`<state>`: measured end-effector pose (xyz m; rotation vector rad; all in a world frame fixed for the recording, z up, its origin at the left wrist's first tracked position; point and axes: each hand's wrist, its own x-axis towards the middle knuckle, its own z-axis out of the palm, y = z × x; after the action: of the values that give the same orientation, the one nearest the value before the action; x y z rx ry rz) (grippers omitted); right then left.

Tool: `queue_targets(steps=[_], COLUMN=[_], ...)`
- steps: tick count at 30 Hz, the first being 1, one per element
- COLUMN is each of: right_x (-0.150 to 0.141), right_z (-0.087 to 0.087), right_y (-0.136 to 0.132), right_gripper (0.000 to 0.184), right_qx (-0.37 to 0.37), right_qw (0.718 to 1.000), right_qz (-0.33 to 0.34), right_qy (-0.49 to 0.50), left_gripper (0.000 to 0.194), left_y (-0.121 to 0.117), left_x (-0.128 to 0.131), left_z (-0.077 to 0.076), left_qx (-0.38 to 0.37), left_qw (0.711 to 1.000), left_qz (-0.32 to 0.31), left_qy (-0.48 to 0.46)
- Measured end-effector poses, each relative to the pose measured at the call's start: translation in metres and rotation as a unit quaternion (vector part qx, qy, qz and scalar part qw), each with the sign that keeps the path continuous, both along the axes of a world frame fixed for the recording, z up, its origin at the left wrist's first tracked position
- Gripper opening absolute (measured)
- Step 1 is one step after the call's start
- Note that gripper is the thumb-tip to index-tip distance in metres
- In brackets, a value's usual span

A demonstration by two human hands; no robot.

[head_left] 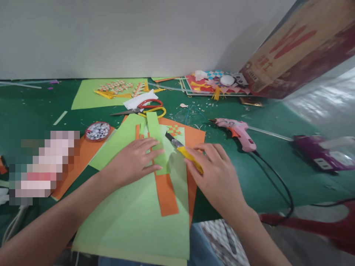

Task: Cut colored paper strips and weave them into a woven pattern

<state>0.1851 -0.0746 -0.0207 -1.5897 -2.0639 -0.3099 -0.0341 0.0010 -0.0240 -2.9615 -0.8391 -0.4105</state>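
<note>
My left hand (135,160) lies flat, fingers stretched out, pressing on a green paper strip (156,142) and the green sheet (133,218) under it. My right hand (219,177) is closed round a yellow utility knife (184,152), whose blade tip points up and left towards the strip. An orange strip (166,194) lies beneath the green strip, over an orange sheet (194,137). A small woven orange-and-green patch (174,130) sits just beyond the knife tip.
Red and yellow scissors (146,107) lie behind the papers. A pink glue gun (238,132) with a black cord rests to the right. A round tub of googly eyes (97,131) sits at left. Woven paper crafts (119,88) and a tilted cardboard box (294,51) stand at the back.
</note>
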Motion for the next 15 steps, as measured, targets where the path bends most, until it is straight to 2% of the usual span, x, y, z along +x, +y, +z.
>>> queue_targets(steps=[3,6,8,15], right_x=[0.003,0.004,0.005,0.024], right_z=[-0.007,-0.01,-0.008,0.003], right_y=[0.007,0.01,0.007,-0.028], right_gripper=[0.027,0.03,0.031,0.032], right_qx=[-0.033,-0.047,-0.042,-0.046], right_qw=[0.998,0.998,0.999,0.992], right_qz=[-0.02,0.003,0.021,0.102], right_qy=[-0.042,-0.032,-0.01,0.062], left_gripper=[0.039,0.037,0.037,0.042], left_y=[-0.001,-0.002,-0.002,-0.002], left_x=[0.001,0.001,0.0,0.0], left_z=[0.001,0.0,-0.001,0.0], left_qx=[-0.009,-0.029,-0.046,-0.099], left_qw=[1.0,0.999,0.998,0.995], left_qz=[-0.018,-0.04,-0.032,-0.015], left_qy=[0.008,0.011,0.015,0.018])
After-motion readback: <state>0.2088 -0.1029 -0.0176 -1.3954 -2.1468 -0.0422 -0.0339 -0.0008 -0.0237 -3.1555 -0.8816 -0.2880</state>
